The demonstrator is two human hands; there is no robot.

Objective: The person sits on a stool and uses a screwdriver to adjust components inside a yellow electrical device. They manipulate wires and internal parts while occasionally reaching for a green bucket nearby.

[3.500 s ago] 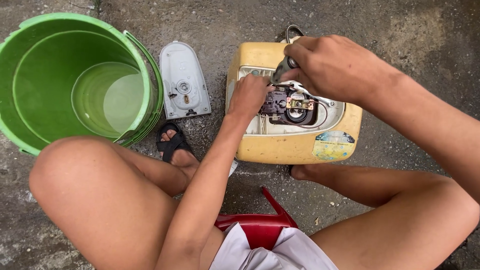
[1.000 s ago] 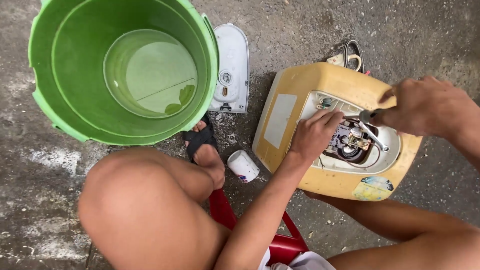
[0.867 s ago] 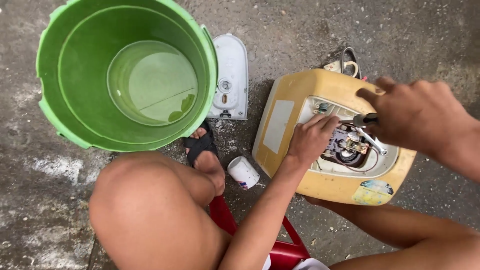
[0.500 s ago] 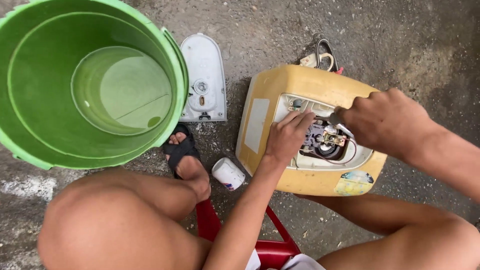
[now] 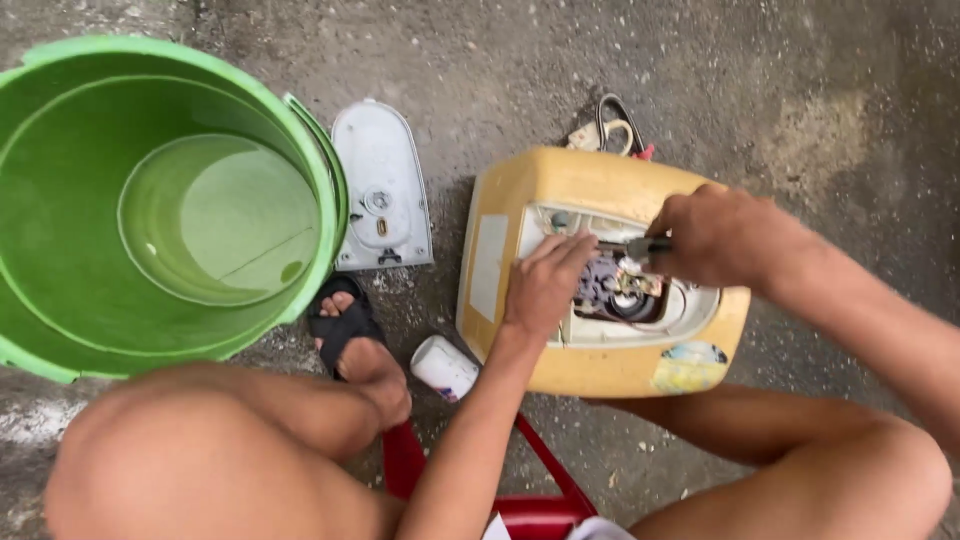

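A yellowed plastic appliance housing (image 5: 520, 240) lies on the concrete with its cover off, showing dark wiring and metal parts (image 5: 615, 290) inside. My left hand (image 5: 548, 285) rests on the opening's left edge, fingertips touching the inner parts. My right hand (image 5: 715, 238) grips a dark-handled screwdriver (image 5: 640, 247), its tip pointing left into the opening near my left fingertips. The removed pale grey cover (image 5: 382, 188) lies flat on the ground to the left of the housing.
A large green bucket (image 5: 320, 190) with a little water stands at the left. A small white container (image 5: 443, 366) lies by my sandalled foot (image 5: 350, 335). A red stool (image 5: 545, 500) is under me. A cable and plug (image 5: 612, 125) lie behind the housing.
The view swung back and forth, and the bucket now sits further left. My right hand stays on the screwdriver over the opening; my left hand keeps touching the inner parts.
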